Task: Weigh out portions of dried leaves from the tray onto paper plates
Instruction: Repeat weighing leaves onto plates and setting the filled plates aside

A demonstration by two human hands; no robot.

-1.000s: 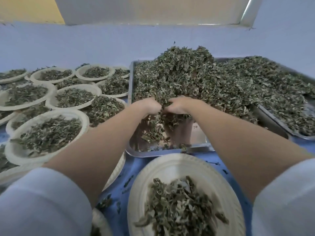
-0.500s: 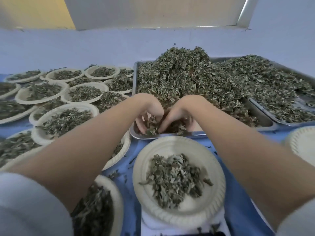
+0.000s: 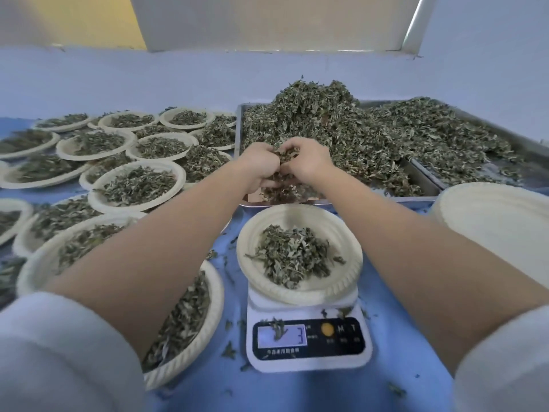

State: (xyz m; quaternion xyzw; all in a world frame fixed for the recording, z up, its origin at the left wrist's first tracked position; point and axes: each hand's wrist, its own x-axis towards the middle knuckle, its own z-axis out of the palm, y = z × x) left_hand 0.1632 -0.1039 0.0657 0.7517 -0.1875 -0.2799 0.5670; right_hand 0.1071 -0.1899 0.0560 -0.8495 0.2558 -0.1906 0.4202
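A metal tray (image 3: 427,195) heaped with dried green leaves (image 3: 326,123) stands at the back centre. My left hand (image 3: 258,166) and my right hand (image 3: 309,162) are cupped together over the tray's near end, gripping a clump of leaves between them. Just in front, a paper plate (image 3: 341,281) with a small pile of leaves sits on a white digital scale (image 3: 309,343); its lit display is partly covered by a stray leaf.
Several filled paper plates (image 3: 136,185) crowd the blue table on the left, one (image 3: 205,331) under my left forearm. A stack of empty plates (image 3: 499,227) stands at the right. A second leaf tray (image 3: 528,150) lies behind it. A wall is close behind.
My hands have lifted with a clump of leaves from the tray's near end. The view has tilted down and back, so the scale under the plate now shows.
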